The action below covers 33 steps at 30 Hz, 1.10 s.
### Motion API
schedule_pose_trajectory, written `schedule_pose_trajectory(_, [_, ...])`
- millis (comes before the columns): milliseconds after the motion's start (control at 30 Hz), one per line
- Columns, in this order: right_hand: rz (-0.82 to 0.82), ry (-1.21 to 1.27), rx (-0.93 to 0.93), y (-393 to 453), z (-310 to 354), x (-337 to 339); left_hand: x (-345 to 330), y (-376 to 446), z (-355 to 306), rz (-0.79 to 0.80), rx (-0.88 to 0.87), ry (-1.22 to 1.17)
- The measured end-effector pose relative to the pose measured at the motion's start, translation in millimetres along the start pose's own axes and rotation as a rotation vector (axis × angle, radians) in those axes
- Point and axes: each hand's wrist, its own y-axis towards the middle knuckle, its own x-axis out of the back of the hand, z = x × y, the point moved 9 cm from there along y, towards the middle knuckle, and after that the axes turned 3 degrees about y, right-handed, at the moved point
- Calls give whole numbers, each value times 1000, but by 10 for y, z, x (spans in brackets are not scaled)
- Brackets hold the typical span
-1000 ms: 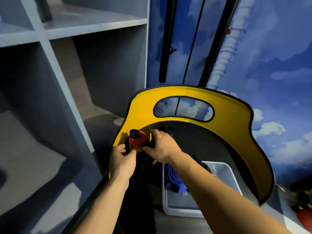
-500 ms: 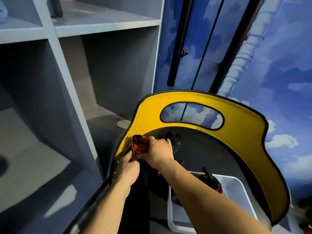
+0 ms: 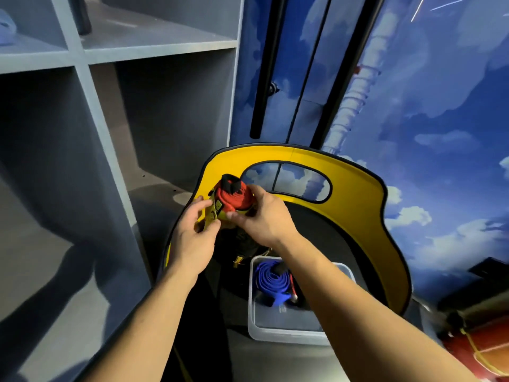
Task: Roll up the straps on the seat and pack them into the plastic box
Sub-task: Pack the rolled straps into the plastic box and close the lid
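A rolled red strap with a black loop on top and a yellow label sits between both my hands, above the seat. My right hand grips the roll from the right side. My left hand pinches the yellow label end at the roll's left. The seat has a yellow curved back with an oval cut-out and a dark base. A clear plastic box stands on the seat below my right forearm. Inside it lies a rolled blue strap. More dark strap hangs beneath the red roll.
A grey shelf unit with open compartments fills the left side, close to the seat's left edge. A blue cloud-painted wall with black poles rises behind. Something red with yellow cord lies at the lower right corner.
Both hands have lifted the red roll up off the seat's left edge. The blue rolled strap in the box is in view again.
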Motion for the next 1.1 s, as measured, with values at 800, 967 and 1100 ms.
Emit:
schedule_pose_trajectory(800, [51,118,-398,-1942,-1825,1101,-1974,-1824,67,780,14,69])
schedule_pose_trajectory(967, [74,120,-424,-1892,-2004,1065,-2029,-1806,141,835,8,163])
schedule_pose_trajectory(1100, [77,103,-404,-1829,-2018,1039,-2017,-1714,193,829,22,182])
